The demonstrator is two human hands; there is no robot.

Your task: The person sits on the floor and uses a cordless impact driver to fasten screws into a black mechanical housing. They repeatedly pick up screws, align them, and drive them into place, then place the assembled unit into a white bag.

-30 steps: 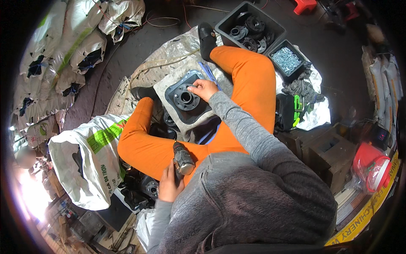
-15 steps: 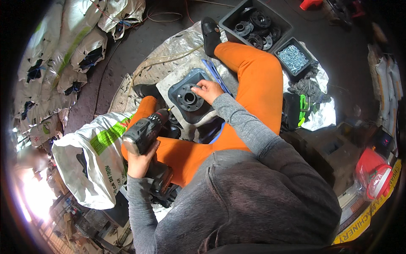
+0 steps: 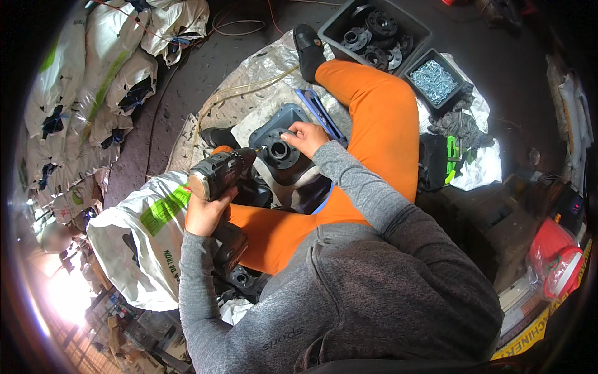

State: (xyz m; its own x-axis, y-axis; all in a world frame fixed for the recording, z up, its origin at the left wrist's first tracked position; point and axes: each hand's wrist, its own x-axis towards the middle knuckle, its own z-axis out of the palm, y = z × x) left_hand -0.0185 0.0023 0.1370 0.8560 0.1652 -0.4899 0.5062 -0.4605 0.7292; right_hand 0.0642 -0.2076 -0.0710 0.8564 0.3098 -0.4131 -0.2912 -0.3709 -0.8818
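On my feed the left hand [image 3: 208, 212] is wrapped round the grip of a cordless drill [image 3: 218, 176], fingers closed on it, and I've got the bit pointing right, at the left rim of a black round flange [image 3: 285, 161]. Honestly can't tell if the tip is touching. The flange lies on a grey-blue square plate [image 3: 283, 117] between the person's orange-trousered legs [image 3: 383, 118].

The right hand [image 3: 308, 138] is at the flange's far right rim, thumb and index nearly together. Too small for me to tell whether they've got the rim or something tiny pinched there.

A blue strip-like thing [image 3: 321, 115] lies just right of the plate. On the far right there's a grey crate [image 3: 408, 28] of black flanges, and right beside it, a bit nearer, a smaller dark bin [image 3: 460, 81] full of silvery screws [image 3: 433, 81]. Big white bag [image 3: 140, 255] over on the left, near the drill.
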